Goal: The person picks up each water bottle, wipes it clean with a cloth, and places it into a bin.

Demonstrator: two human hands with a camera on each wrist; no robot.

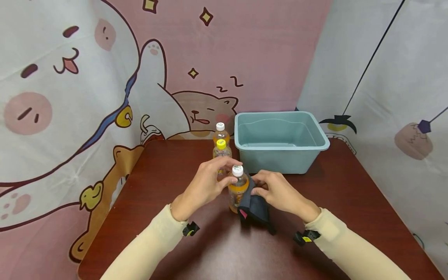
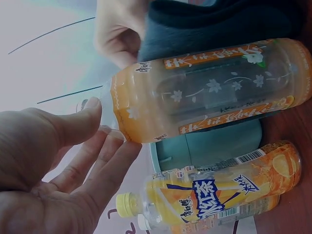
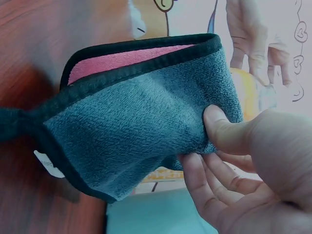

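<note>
An orange-labelled drink bottle (image 1: 238, 189) with a white cap stands upright near the middle of the table. Curled about its neck are the thumb and fingers of my left hand (image 1: 210, 179). My right hand (image 1: 278, 191) pinches a folded dark grey cloth (image 3: 136, 112) between thumb and fingers, at the bottle's right side. Pink lining shows inside the cloth's fold, and a black trim runs along its edge. Whether the cloth touches the bottle is hard to tell. Behind the left hand stands a yellow-capped bottle (image 2: 219, 195), partly hidden in the head view.
At the back stands another white-capped bottle (image 1: 220, 132), just behind the yellow-capped one. A pale blue-green plastic bin (image 1: 280, 161) sits to their right on the brown table (image 1: 168, 163). A cartoon-printed curtain (image 1: 266, 58) hangs behind.
</note>
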